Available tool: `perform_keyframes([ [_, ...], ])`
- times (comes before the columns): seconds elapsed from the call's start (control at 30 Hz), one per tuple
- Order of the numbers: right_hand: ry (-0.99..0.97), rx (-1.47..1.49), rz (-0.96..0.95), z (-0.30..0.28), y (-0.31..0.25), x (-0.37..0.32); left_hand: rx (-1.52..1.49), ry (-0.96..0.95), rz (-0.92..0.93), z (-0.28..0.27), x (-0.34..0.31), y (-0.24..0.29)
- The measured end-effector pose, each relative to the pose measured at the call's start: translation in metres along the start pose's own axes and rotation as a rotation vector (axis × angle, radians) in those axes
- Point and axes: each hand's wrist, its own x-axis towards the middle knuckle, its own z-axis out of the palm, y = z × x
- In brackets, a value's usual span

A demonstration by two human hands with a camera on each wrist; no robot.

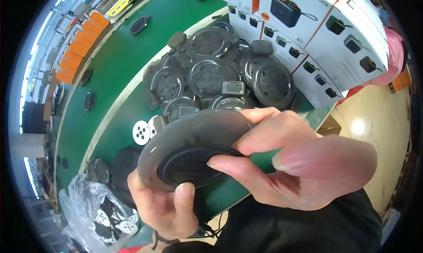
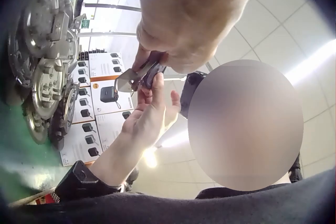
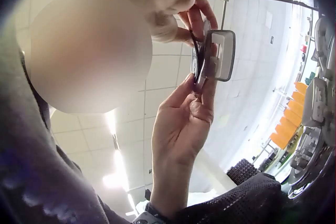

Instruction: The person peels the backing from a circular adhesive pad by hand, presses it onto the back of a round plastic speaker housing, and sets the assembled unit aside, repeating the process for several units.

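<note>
A smoky translucent round plastic housing (image 1: 189, 129) is held up tilted over the bench, with a black round pad (image 1: 187, 165) against its near face. My left hand (image 1: 165, 209) grips the housing's lower left rim, thumb on the near side. At the pad's right edge, my right hand (image 1: 299, 165) pinches the pad between thumb and index finger. In the right wrist view the housing (image 3: 223, 56) shows edge-on with a squarish block sticking out from its back. Both hands meet on it in the left wrist view, my right hand (image 2: 147, 113) from below.
A pile of similar translucent housings (image 1: 209, 77) lies behind the held one. White discs with black dots (image 1: 141, 133) sit left; more fill a clear plastic bag (image 1: 79, 209). Printed white boxes (image 1: 304, 37) stand back right. Parts lie along a green conveyor (image 1: 119, 55).
</note>
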Motion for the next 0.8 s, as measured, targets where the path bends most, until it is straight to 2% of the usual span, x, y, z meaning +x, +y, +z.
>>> perform_keyframes([
  [0.17, 0.034, -0.004, 0.007, 0.003, 0.004, 0.000, -0.021, -0.036, 0.065, -0.003, 0.001, -0.002],
  [0.23, -0.035, -0.153, 0.069, 0.000, -0.001, 0.005, -0.013, -0.054, 0.085, -0.003, 0.001, -0.003],
  [0.27, -0.030, -0.224, 0.157, 0.001, -0.009, 0.010, 0.006, -0.062, 0.092, -0.001, 0.001, -0.002],
  [0.33, -0.124, -0.405, 0.307, -0.001, -0.021, 0.027, 0.152, -0.060, 0.040, -0.004, 0.001, 0.002],
  [0.4, -0.306, -0.549, 0.390, -0.013, -0.025, 0.042, 0.156, -0.031, 0.029, -0.006, 0.001, 0.003],
  [0.43, -0.360, -0.543, 0.398, -0.016, -0.017, 0.046, 0.011, -0.082, 0.070, -0.010, 0.011, 0.009],
  [0.57, -0.411, -0.687, 0.304, -0.009, 0.005, 0.042, 0.077, -0.069, -0.200, -0.016, 0.054, 0.013],
  [0.63, -0.391, -0.792, 0.268, -0.004, 0.014, 0.037, -0.005, -0.041, -0.374, -0.046, 0.098, -0.003],
  [0.67, -0.430, -0.743, 0.315, -0.008, 0.014, 0.036, -0.065, 0.009, -0.452, -0.070, 0.126, -0.019],
  [0.73, -0.517, -0.651, 0.411, -0.024, 0.014, 0.033, -0.047, 0.108, -0.465, -0.129, 0.174, -0.063],
  [0.8, -0.544, -0.688, 0.506, -0.038, 0.007, 0.029, 0.051, 0.190, -0.601, -0.192, 0.199, -0.105],
])
